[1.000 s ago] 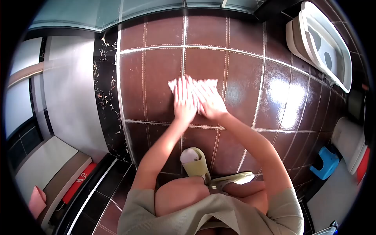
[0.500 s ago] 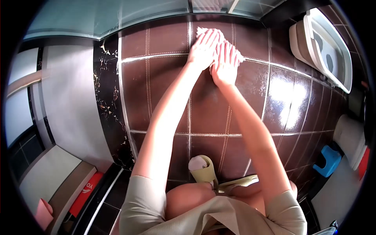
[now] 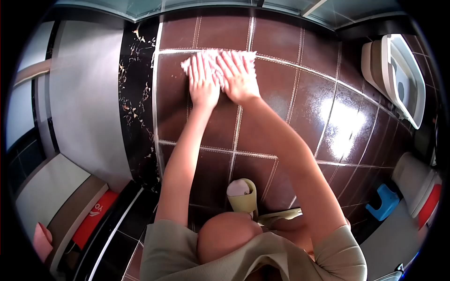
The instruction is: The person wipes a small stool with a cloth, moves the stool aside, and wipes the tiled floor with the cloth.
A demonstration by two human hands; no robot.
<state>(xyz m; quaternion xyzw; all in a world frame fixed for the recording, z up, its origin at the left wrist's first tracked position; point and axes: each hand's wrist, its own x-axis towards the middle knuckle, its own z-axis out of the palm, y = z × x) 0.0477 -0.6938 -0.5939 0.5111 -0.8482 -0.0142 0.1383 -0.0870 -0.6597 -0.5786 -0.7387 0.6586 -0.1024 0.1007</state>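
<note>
A pale pinkish cloth (image 3: 216, 61) is spread on the brown tiled floor (image 3: 201, 126), near a white grout line. My left hand (image 3: 203, 84) lies flat on the cloth's left part, fingers stretched out and pointing away from me. On its right part rests my right hand (image 3: 238, 77), also flat with the fingers a little apart. Both palms press the cloth against the tiles and hide part of it. Neither hand's fingers are wrapped round it.
A white and beige basin (image 3: 407, 79) leans at the upper right. Further down on that side is a blue stool (image 3: 385, 202). Glass panels border the floor ahead, and a black marbled strip (image 3: 137, 93) runs along the left. My slippered foot (image 3: 243, 194) is below my arms.
Both hands and the cloth first moved forward and right, then swept back and to the left across the tiles. The hands stay flat on the cloth.
</note>
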